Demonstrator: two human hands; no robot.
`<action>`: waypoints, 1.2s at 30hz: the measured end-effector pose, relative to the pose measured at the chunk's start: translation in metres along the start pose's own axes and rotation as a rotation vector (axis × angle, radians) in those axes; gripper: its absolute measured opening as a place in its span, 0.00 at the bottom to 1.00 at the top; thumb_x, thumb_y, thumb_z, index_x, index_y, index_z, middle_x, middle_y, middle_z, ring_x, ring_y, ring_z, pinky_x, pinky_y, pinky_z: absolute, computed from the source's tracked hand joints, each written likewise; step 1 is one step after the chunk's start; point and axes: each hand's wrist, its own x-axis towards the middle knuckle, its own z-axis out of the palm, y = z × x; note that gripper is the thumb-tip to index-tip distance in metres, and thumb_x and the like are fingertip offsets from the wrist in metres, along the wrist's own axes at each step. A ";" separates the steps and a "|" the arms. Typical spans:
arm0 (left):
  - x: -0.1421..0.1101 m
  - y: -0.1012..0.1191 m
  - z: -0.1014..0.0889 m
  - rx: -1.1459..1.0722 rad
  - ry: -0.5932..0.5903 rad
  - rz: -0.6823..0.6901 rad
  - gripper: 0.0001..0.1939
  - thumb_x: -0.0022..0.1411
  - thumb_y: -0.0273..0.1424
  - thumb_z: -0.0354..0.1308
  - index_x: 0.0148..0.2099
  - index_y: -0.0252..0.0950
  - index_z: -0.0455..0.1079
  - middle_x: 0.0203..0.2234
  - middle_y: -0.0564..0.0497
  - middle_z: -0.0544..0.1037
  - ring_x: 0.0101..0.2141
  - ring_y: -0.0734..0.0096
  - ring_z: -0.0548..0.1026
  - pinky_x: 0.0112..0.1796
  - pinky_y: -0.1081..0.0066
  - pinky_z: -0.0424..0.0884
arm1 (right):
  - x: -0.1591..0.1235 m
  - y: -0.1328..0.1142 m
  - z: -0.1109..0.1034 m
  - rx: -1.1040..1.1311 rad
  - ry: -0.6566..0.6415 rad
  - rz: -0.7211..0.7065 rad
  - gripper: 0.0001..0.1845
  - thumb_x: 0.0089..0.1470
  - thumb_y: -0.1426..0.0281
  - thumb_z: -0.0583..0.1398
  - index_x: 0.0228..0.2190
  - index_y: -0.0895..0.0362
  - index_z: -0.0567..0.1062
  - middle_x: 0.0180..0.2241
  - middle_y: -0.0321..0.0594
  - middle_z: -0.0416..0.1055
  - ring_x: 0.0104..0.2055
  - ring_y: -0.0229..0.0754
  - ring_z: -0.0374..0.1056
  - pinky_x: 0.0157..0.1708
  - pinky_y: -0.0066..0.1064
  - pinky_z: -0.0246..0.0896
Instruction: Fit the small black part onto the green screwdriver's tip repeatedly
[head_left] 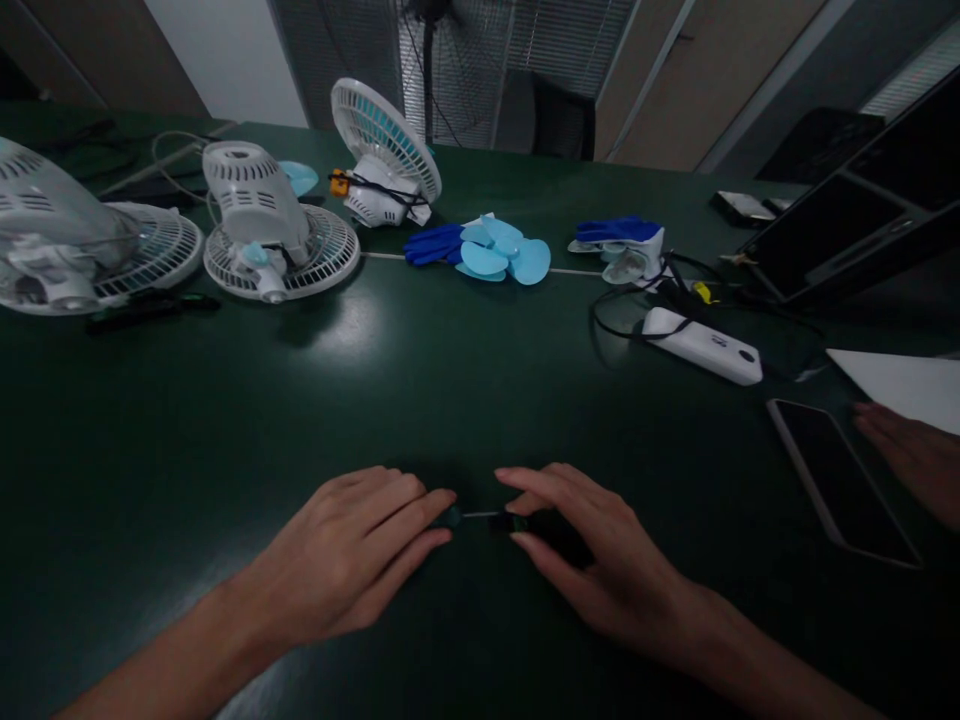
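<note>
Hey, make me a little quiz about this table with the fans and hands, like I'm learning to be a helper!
1. What lies right beside the light-blue plastic fan blades?
A) a dark blue glove
B) a white power strip
C) a flat dark phone

2. True or false: a thin metal rod shows between the left hand and the right hand.

3. How many white fans with round cages are on the dark green table?

Key: 1. A; 2. true; 3. three
</note>
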 end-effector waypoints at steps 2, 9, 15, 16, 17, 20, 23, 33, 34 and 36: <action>0.000 0.001 0.001 0.008 -0.027 0.020 0.15 0.70 0.28 0.54 0.57 0.31 0.69 0.37 0.46 0.77 0.35 0.67 0.75 0.36 0.66 0.75 | 0.000 0.000 0.000 0.002 0.003 -0.013 0.35 0.59 0.77 0.59 0.63 0.42 0.59 0.46 0.35 0.73 0.48 0.41 0.69 0.49 0.38 0.67; 0.006 0.002 0.006 0.056 -0.086 0.084 0.15 0.72 0.30 0.53 0.57 0.32 0.68 0.38 0.47 0.77 0.34 0.66 0.76 0.34 0.65 0.76 | 0.001 -0.002 0.001 0.002 0.005 -0.030 0.33 0.59 0.78 0.59 0.62 0.43 0.60 0.45 0.35 0.73 0.46 0.40 0.69 0.46 0.36 0.67; 0.006 -0.001 0.006 0.020 -0.012 0.055 0.15 0.72 0.31 0.52 0.57 0.30 0.68 0.37 0.47 0.77 0.34 0.69 0.76 0.33 0.68 0.75 | 0.002 -0.002 0.003 0.010 0.012 -0.050 0.32 0.59 0.78 0.59 0.61 0.43 0.60 0.47 0.35 0.72 0.46 0.39 0.69 0.45 0.34 0.67; 0.006 -0.001 0.004 0.008 0.016 0.031 0.15 0.73 0.31 0.52 0.57 0.30 0.67 0.37 0.47 0.77 0.34 0.69 0.76 0.33 0.68 0.75 | 0.002 -0.002 0.003 0.015 0.006 -0.049 0.32 0.60 0.77 0.59 0.61 0.43 0.60 0.47 0.35 0.72 0.46 0.38 0.69 0.45 0.34 0.67; 0.005 0.000 0.003 -0.003 0.037 0.010 0.15 0.73 0.31 0.51 0.58 0.30 0.67 0.37 0.47 0.77 0.34 0.69 0.76 0.33 0.69 0.75 | 0.002 -0.002 0.003 0.019 0.003 -0.048 0.32 0.60 0.77 0.59 0.61 0.43 0.60 0.47 0.35 0.72 0.46 0.38 0.69 0.45 0.34 0.67; 0.003 0.002 0.001 -0.018 0.030 0.015 0.15 0.72 0.29 0.53 0.57 0.31 0.68 0.37 0.47 0.76 0.34 0.68 0.76 0.33 0.67 0.75 | 0.002 -0.003 0.002 0.023 0.001 -0.044 0.32 0.60 0.77 0.59 0.61 0.43 0.60 0.46 0.35 0.72 0.45 0.38 0.69 0.45 0.34 0.67; 0.002 0.003 0.002 -0.002 0.000 0.034 0.14 0.71 0.28 0.54 0.57 0.31 0.69 0.37 0.47 0.76 0.35 0.66 0.76 0.35 0.64 0.75 | 0.002 -0.003 0.002 0.021 0.007 -0.052 0.31 0.60 0.77 0.59 0.60 0.43 0.61 0.46 0.35 0.72 0.46 0.38 0.68 0.46 0.34 0.66; 0.002 0.000 0.005 0.085 -0.042 -0.005 0.14 0.72 0.30 0.53 0.57 0.32 0.68 0.38 0.47 0.77 0.35 0.65 0.76 0.34 0.62 0.77 | 0.001 0.015 -0.009 -0.260 0.058 -0.092 0.28 0.65 0.74 0.55 0.63 0.49 0.59 0.51 0.40 0.70 0.50 0.42 0.66 0.50 0.40 0.65; 0.001 0.000 0.005 0.087 -0.044 -0.004 0.14 0.72 0.30 0.53 0.57 0.33 0.68 0.38 0.47 0.77 0.35 0.65 0.76 0.34 0.63 0.77 | 0.001 0.017 -0.010 -0.320 0.065 -0.085 0.28 0.65 0.73 0.55 0.64 0.50 0.58 0.52 0.42 0.70 0.50 0.44 0.65 0.50 0.41 0.65; 0.000 0.000 0.005 0.091 -0.044 -0.004 0.14 0.72 0.30 0.53 0.57 0.33 0.68 0.38 0.47 0.77 0.36 0.65 0.76 0.35 0.63 0.77 | 0.002 0.018 -0.012 -0.418 0.053 -0.079 0.27 0.66 0.72 0.54 0.64 0.52 0.59 0.52 0.44 0.69 0.49 0.45 0.65 0.49 0.42 0.65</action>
